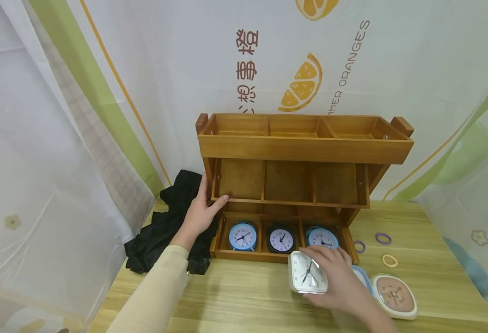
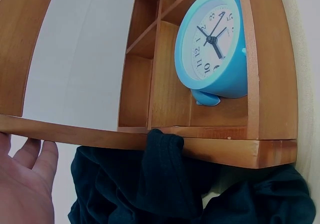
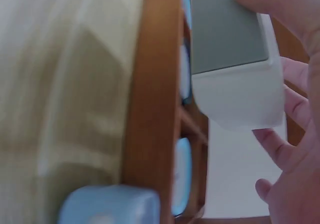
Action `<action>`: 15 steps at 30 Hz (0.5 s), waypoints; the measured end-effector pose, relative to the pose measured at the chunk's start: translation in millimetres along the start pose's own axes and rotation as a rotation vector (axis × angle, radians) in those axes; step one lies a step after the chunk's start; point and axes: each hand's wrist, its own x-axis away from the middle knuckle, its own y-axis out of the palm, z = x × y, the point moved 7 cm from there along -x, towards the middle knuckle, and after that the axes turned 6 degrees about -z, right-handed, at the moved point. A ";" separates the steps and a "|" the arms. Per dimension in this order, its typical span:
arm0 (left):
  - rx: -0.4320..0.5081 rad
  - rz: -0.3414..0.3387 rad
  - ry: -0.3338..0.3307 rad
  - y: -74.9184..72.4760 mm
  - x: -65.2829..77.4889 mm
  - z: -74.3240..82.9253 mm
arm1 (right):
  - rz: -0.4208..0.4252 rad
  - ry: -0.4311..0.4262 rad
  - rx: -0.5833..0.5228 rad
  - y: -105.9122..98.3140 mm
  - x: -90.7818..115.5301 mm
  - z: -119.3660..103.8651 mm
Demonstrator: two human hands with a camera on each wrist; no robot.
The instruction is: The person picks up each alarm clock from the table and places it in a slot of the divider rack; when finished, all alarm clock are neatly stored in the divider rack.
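Note:
My right hand [image 1: 337, 280] grips a white square alarm clock [image 1: 308, 273] above the table, just in front of the wooden tiered box [image 1: 306, 150]. Its grey and white casing shows in the right wrist view, between thumb and fingers. With my left hand [image 1: 200, 212] I hold the left side of the box, the thumb lying at the middle tier's edge. Three round clocks stand in the bottom tier: a blue clock [image 1: 243, 236] at left, a black-rimmed clock [image 1: 281, 239] in the middle, and another blue clock [image 1: 322, 237] at right, partly behind my right hand.
Black cloth [image 1: 173, 222] lies bunched left of the box. On the right are two purple rings [image 1: 383, 238], a cream ring [image 1: 389, 261], a cream-rimmed brown clock [image 1: 395, 296] and a partly hidden blue-rimmed object [image 1: 363, 280]. A printed curtain [image 1: 165, 60] hangs behind.

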 end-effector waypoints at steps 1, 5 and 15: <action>0.001 -0.001 0.005 0.0 -0.2 0.3 | 0.012 -0.010 0.002 -3.9 -3.9 -2.1; 0.004 0.002 0.018 -0.4 -1.1 0.5 | 0.075 -0.059 -0.013 -19.0 -19.3 -10.5; 0.011 0.004 0.014 0.5 -0.5 0.9 | 0.121 -0.102 -0.067 -43.7 -61.6 -25.0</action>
